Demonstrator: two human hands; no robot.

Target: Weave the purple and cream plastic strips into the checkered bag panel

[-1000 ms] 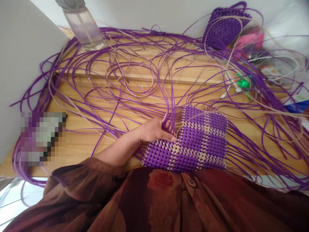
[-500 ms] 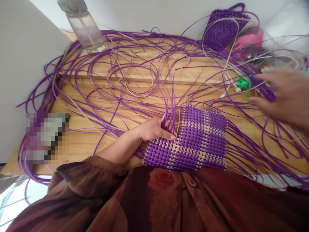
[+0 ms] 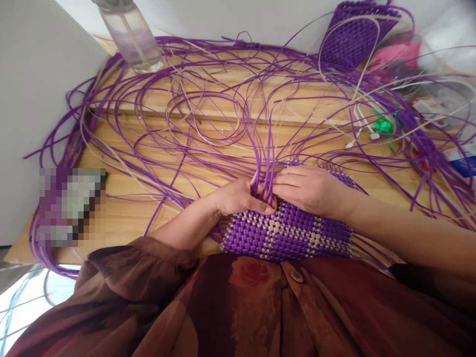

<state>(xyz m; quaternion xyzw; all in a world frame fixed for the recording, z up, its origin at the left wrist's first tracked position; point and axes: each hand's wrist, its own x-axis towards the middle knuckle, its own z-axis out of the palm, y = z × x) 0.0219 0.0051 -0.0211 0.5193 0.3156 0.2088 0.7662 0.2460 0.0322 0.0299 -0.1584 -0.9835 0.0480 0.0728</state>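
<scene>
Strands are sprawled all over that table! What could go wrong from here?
The long purple strands loop and cross over the table, so they might tangle. Some lie close by the bottle; a hard tug could perhaps tip it. Several are bunched at the left hand, by the woven piece, with the right hand close beside; they might get mixed up.

Bumpy plastic weave point(image 3: 247, 238), smooth wooden table point(image 3: 122, 218)

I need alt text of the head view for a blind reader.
A left hand holds thin purple strands beside a right hand, at a purple-and-beige checked woven piece. Loose strands sprawl across a pale wooden table.
</scene>
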